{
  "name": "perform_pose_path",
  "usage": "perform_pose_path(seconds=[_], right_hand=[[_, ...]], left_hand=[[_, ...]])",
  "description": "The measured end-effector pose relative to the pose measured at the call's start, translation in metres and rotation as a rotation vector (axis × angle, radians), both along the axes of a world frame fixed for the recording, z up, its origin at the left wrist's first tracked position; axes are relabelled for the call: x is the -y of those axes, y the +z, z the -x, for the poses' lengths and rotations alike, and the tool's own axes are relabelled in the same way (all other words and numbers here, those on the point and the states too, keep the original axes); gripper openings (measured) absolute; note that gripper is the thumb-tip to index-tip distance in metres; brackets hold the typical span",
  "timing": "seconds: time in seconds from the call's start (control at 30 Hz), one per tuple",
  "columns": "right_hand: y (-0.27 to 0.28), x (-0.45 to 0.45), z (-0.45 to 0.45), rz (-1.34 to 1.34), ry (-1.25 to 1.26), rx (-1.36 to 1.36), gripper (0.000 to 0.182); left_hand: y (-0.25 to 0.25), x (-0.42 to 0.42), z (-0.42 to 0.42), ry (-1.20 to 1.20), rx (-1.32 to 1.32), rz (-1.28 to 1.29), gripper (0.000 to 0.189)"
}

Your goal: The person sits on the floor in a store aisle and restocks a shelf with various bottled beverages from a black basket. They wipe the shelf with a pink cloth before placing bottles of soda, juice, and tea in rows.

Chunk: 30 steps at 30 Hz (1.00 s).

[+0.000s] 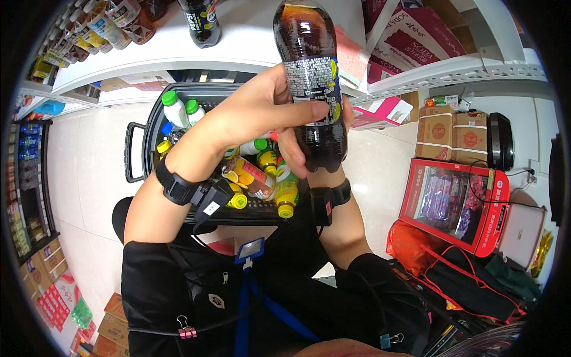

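Note:
A dark cola bottle [312, 85] is held up in front of me, its printed label turned to the camera. My left hand [272, 102] grips it around the label, thumb across the front. Behind and below the bottle's lower half, my right hand [294, 147] touches it with the fingers partly hidden. Beneath my forearms a black plastic basket [149, 111] holds several drink bottles, among them a green-capped white bottle [175, 109], an amber drink bottle [252, 178] and a yellow-capped bottle [286, 189]. A Pepsi bottle [203, 24] stands on the white shelf [243, 40].
Several bottles [111, 26] line the shelf at the upper left. Pink-and-white soda cartons [410, 40] lie beyond the metal shelf frame [446, 73]. At the right are strapped cardboard boxes [435, 134], a red display case [450, 205] and bags [410, 245]. A black rack [33, 187] stands left.

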State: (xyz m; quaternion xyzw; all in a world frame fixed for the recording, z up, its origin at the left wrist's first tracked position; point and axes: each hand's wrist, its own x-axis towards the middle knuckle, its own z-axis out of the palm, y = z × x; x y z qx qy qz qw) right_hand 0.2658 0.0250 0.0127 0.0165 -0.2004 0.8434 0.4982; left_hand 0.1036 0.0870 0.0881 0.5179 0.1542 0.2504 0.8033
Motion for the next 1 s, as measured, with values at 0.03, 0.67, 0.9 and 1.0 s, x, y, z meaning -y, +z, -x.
perform_pose_path(seconds=[0.03,0.67,0.9,1.0], right_hand=[[0.005,0.004,0.005,0.066,-0.082,0.077,0.097],[0.000,0.001,0.012,-0.040,-0.137,0.303,0.087],[-0.007,0.000,0.016,0.081,-0.151,0.205,0.103],[-0.005,-0.001,0.018,0.093,-0.161,0.204,0.104]], left_hand=[[0.001,0.002,0.001,0.014,-0.027,0.014,0.040],[0.009,0.012,0.012,0.140,-0.212,-0.026,0.061],[0.010,0.017,0.007,0.236,-0.174,-0.036,0.060],[0.007,0.016,0.005,0.267,-0.181,-0.090,0.059]])
